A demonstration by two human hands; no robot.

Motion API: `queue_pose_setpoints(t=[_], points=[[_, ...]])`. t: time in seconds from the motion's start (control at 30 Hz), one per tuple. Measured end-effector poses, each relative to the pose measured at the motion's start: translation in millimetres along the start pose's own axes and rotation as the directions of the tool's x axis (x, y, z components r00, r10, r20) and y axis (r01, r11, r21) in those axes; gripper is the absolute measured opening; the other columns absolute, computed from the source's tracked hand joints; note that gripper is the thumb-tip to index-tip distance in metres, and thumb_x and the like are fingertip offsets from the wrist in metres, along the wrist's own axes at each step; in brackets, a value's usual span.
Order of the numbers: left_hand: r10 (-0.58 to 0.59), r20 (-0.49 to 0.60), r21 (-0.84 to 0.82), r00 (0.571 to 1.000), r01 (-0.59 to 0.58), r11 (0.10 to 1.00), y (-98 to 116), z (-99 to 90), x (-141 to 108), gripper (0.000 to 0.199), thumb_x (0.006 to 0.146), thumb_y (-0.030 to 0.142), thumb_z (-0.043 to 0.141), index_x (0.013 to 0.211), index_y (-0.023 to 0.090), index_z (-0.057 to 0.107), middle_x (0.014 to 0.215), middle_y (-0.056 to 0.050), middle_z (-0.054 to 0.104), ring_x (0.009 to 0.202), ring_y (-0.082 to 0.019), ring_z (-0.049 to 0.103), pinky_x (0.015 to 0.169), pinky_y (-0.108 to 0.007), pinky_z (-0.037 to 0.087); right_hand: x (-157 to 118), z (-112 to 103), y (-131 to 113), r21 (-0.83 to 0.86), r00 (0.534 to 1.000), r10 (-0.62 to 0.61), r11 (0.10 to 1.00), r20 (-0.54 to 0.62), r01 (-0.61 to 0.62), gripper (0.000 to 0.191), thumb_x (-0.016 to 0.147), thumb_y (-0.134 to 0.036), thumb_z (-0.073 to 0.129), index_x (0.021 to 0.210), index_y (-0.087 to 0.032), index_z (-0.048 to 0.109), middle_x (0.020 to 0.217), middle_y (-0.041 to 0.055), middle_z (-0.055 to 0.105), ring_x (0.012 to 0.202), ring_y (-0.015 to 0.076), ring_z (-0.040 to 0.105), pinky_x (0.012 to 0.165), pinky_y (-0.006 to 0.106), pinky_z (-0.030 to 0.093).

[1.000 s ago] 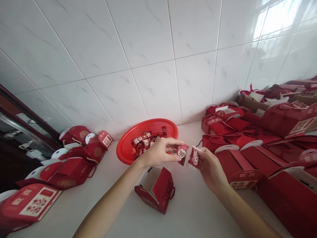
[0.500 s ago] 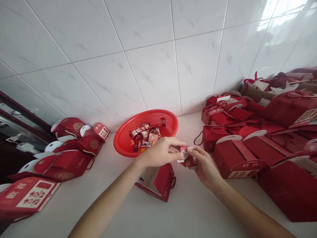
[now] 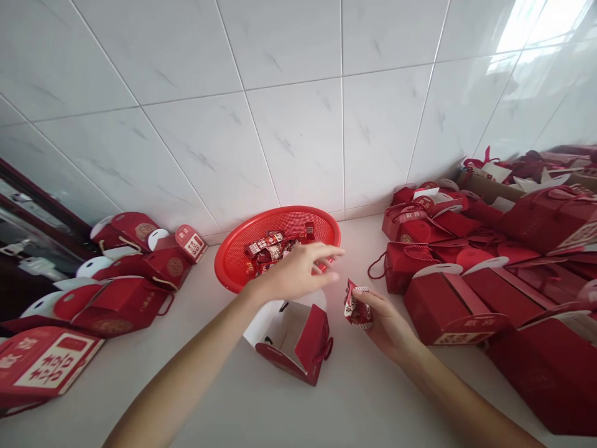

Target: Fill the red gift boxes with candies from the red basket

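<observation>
Wrapped candies in red and white packets are pinched in my right hand (image 3: pixel 389 320); the nearest candy packet (image 3: pixel 357 306) sticks out past the fingertips. My left hand (image 3: pixel 301 269) is empty, fingers stretched toward the right, hovering over the near rim of a red plastic basket (image 3: pixel 228 267). Inside the basket lie more wrapped candies (image 3: pixel 268 244), partly covered by that hand. Below the hands an open red gift box (image 3: pixel 291 354) rests on the counter, its white inside showing and a red cord on its right side.
Red gift boxes (image 3: pixel 121 305) stand in a row along the left. A large heap of red boxes (image 3: pixel 459 305) fills the right side, with a brown carton (image 3: pixel 485 188) behind. A white tiled wall (image 3: pixel 298 143) rises behind the counter (image 3: pixel 354 398).
My left hand has let go of the candy packets and moved slightly left and up, its fingers opening. The right hand keeps them, a little lower and to the right.
</observation>
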State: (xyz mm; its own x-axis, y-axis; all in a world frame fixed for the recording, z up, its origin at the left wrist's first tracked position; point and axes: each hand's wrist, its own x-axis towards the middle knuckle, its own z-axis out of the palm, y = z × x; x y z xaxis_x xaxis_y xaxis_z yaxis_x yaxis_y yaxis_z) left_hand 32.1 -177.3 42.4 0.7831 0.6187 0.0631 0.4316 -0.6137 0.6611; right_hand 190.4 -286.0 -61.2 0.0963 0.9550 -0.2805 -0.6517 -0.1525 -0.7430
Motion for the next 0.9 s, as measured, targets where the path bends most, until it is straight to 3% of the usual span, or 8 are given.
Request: queue_pose_setpoints(t=[0.1,0.17,0.23,0.3,0.4,0.6,0.8,0.9], points=[[-0.099,-0.172,0.105,0.980,0.119,0.987,-25,-36.7,9,0.037,0.085,0.030,0.066,0.121,0.023,0.072,0.119,-0.004,0.073,0.101,-0.020,0.069,0.091,-0.029,0.055,0,-2,0,-0.001,1.000,0.012,1.000,-0.022,-0.012,0.033,0.059,-0.040,0.092,0.061,-0.017,0.068,0.063,-0.0006,0.063,0.061,0.0126,0.053,0.058,0.025,0.040],[-0.247,-0.233,0.167,0.941,0.289,0.943,-48,-61.1,16,0.036,0.085,0.028,0.064,0.120,0.022,0.071,0.120,-0.004,0.073,0.105,-0.020,0.067,0.089,-0.024,0.054,0,-2,0,0.007,0.999,0.023,1.000,-0.036,-0.023,0.033,0.058,-0.041,0.092,0.062,-0.018,0.069,0.066,0.0002,0.064,0.065,0.0143,0.056,0.061,0.025,0.043],[-0.360,-0.215,0.187,0.908,0.400,0.897,-71,-79.3,20,0.032,0.083,0.028,0.066,0.112,0.017,0.073,0.107,-0.007,0.076,0.093,-0.020,0.068,0.074,-0.023,0.054,0,-2,0,0.010,0.999,0.036,0.999,-0.033,-0.036,0.034,0.058,-0.042,0.092,0.064,-0.018,0.069,0.069,0.0013,0.066,0.070,0.0161,0.058,0.066,0.027,0.046],[-0.461,-0.138,0.217,0.877,0.481,0.850,-90,-88.1,22,0.021,0.078,0.031,0.070,0.090,0.015,0.077,0.080,-0.006,0.075,0.069,-0.019,0.066,0.057,-0.022,0.049,-1,-2,0,0.003,0.999,0.047,0.999,-0.027,-0.047,0.035,0.058,-0.044,0.092,0.065,-0.018,0.070,0.071,0.0019,0.066,0.073,0.0172,0.058,0.069,0.029,0.048],[-0.566,-0.009,0.267,0.824,0.548,0.793,-108,-84.1,24,0.022,0.070,0.039,0.077,0.067,0.017,0.073,0.057,-0.002,0.064,0.053,-0.016,0.058,0.051,-0.023,0.043,-2,-2,-1,-0.013,0.998,0.052,0.999,-0.034,-0.052,0.035,0.057,-0.045,0.092,0.066,-0.018,0.071,0.072,0.0024,0.065,0.074,0.0181,0.058,0.072,0.031,0.050],[-0.609,0.086,0.334,0.789,0.553,0.763,-110,-55.5,34,0.038,0.050,0.050,0.088,0.053,0.020,0.063,0.062,-0.003,0.065,0.067,-0.020,0.062,0.061,-0.023,0.046,-4,-1,-2,-0.047,0.999,0.046,0.998,-0.029,-0.047,0.033,0.060,-0.045,0.090,0.065,-0.019,0.071,0.070,0.0027,0.064,0.072,0.0184,0.056,0.069,0.031,0.048],[-0.636,0.158,0.269,0.756,0.586,0.764,-104,-49.0,38,0.036,0.041,0.045,0.090,0.064,0.023,0.073,0.068,-0.004,0.070,0.063,-0.021,0.063,0.054,-0.024,0.047,-4,-2,2,-0.072,0.998,0.036,0.997,-0.055,-0.040,0.032,0.055,-0.044,0.090,0.065,-0.020,0.072,0.069,0.0030,0.064,0.069,0.0190,0.056,0.064,0.030,0.046],[-0.622,0.174,0.186,0.764,0.595,0.782,-108,-51.7,37,0.034,0.040,0.039,0.091,0.067,0.023,0.075,0.071,-0.002,0.071,0.062,-0.019,0.062,0.049,-0.022,0.045,-4,-3,3,-0.092,0.998,0.027,0.995,-0.061,-0.033,0.031,0.055,-0.044,0.089,0.066,-0.020,0.072,0.069,0.0032,0.064,0.067,0.0192,0.054,0.063,0.031,0.044]])
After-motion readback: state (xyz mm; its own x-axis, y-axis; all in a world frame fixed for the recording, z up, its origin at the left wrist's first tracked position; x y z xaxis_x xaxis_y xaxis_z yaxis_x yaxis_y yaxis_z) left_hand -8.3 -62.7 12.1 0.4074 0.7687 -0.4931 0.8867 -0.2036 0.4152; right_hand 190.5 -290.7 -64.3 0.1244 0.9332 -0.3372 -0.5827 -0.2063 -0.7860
